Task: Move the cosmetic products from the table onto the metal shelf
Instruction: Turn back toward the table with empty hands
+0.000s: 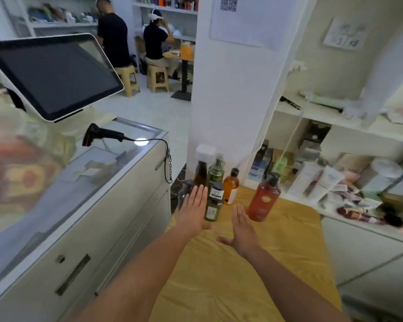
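**Q:** While both hands are stretched out over the table [277, 252], where do the cosmetic bottles stand?

**A:** All four are at the far edge, toward the far left corner. Each stands on its base with its long axis vertical and its cap or pump head upward. The green pump bottle [213, 194] is the nearest of the cluster. The dark bottle with a white cap [201, 168] is right behind it at the corner. The amber bottle with a black cap [230, 185] is just beside the green one, on its right and a little farther back. The red pump bottle [263, 198] stands apart to the right, its top leaning slightly rightward in this wide view.

**Q:** And the hands?

**A:** Both are flat, fingers straight and together, pointing at the far edge, gripping nothing. The left hand [194, 209] lies just left of the green bottle; whether it touches I cannot tell. The right hand [242, 225] is between the green and red bottles, thumb out to the left, fingertips close to the red bottle's base.

**Q:** Anything beside the table?

**A:** A glass-topped counter [98, 182] on the left carries a barcode scanner [102, 134] and a tilted screen [54, 75].
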